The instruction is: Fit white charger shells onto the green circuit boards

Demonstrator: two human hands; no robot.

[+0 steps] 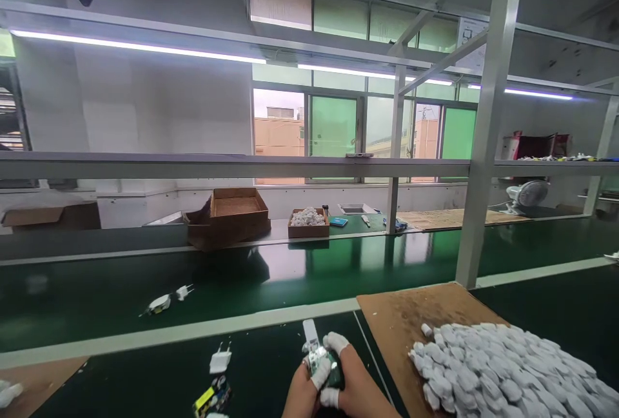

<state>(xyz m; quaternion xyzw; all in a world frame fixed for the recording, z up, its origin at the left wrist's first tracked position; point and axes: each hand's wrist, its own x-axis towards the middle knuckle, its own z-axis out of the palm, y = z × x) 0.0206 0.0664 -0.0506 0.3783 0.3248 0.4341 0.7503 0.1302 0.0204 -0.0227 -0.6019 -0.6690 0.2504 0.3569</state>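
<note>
Low in the middle of the head view, both my hands are closed together on a small green circuit board [316, 358]. A white plastic piece [309, 329] sticks up from its far end. My left hand [305, 384] grips the near left side, thumb over the board. My right hand [356, 376] wraps around the right side. White covers sit on several of my fingertips. To the left lie a white two-pin plug [220, 360] and a circuit board with a yellow part [207, 398]. My fingers hide much of the held board.
At right, many small white pieces [507, 366] are heaped on brown cardboard [401, 311]. A metal post [481, 179] rises behind it. Across the green belt [309, 279] stand a large brown box [229, 218] and a smaller box [308, 232]. Another white plug [183, 292] lies on the belt.
</note>
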